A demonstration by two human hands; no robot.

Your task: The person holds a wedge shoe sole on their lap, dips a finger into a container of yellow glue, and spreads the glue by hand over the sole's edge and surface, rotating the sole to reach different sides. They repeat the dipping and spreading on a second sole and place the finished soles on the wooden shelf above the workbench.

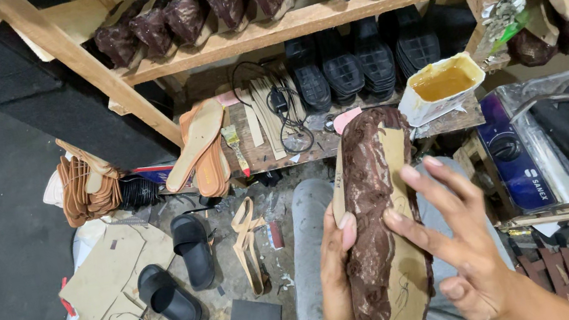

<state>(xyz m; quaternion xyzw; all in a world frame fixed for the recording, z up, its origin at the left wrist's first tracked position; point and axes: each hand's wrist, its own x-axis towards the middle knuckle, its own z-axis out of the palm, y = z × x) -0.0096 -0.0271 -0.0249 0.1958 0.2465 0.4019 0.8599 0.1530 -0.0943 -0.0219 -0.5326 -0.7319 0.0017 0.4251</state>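
Here, a brown lasted shoe (379, 229) is gripped sole-up by the left hand (336, 281); the open right hand (458, 247), empty, presses its edge at three o'clock, smoothing leather.

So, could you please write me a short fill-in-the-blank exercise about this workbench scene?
1. The left hand holds a ___ shoe upper on its last.
2. The right hand presses the upper with ___ fingers.
3. The white tub holds ___ glue.
4. Two ___ slippers lie on the floor.

Missing: brown; spread; yellow; black
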